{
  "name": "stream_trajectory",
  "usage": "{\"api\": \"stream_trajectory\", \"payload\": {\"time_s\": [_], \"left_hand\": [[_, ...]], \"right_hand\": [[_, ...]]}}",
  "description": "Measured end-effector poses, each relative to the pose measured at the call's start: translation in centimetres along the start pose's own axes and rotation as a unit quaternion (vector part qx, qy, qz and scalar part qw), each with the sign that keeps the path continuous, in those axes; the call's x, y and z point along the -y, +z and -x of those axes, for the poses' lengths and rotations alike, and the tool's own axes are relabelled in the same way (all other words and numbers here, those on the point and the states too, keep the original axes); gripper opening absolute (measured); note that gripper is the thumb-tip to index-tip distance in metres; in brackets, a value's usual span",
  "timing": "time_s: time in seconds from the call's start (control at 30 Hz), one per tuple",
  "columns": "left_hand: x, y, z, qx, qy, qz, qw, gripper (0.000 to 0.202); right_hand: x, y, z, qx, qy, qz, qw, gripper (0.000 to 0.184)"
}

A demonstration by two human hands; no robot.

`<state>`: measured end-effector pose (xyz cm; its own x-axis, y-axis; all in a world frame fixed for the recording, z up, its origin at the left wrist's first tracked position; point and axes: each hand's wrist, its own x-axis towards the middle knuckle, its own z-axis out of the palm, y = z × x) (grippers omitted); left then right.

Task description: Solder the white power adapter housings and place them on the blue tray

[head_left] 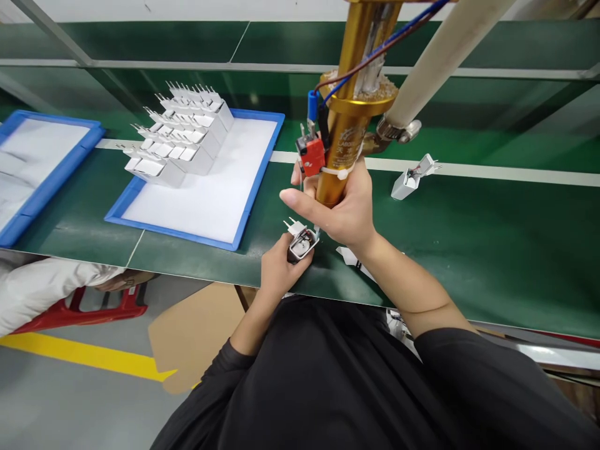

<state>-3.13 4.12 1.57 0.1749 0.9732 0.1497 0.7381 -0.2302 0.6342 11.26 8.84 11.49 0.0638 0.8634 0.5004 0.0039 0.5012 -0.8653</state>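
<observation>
A loose black top (300,381) is worn; the forearms (412,281) are left bare below elbow-length sleeves (445,356).

"Count from here?"
"One left hand (276,265), one right hand (349,212), one gold tool (347,134), two wires (398,39)."
"What else?"
"One held charger (303,245), one lone charger (404,185), plus a bunch (199,153) too crowded to count."

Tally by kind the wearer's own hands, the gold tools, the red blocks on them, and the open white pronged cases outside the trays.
Hands: 2 (left hand, right hand)
Gold tool: 1
Red block: 1
Open white cases: 2 (held case, bench case)
Total: 6
</observation>
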Motion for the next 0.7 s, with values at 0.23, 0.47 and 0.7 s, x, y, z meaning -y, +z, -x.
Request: {"api": "stream_trajectory", "payload": {"time_s": [0.23,0.47,0.7], "left_hand": [[-0.7,-1.5,0.0,-0.018,0.069,-0.012,0.997,0.037],[-1.3,-2.9,-0.3,-0.018,0.096,-0.018,0.995,0.037],[-1.5,-3.0,-0.4,-0.017,0.096,-0.03,0.995,0.037]], "right_hand": [[0.1,0.6,0.5,-0.003,-0.003,0.021,1.0,0.035],[0.0,0.9,0.7,0.014,-0.029,0.03,0.999,0.022],[-0.9,0.9,0.6,-0.001,-0.08,-0.017,0.997,0.018]]}}
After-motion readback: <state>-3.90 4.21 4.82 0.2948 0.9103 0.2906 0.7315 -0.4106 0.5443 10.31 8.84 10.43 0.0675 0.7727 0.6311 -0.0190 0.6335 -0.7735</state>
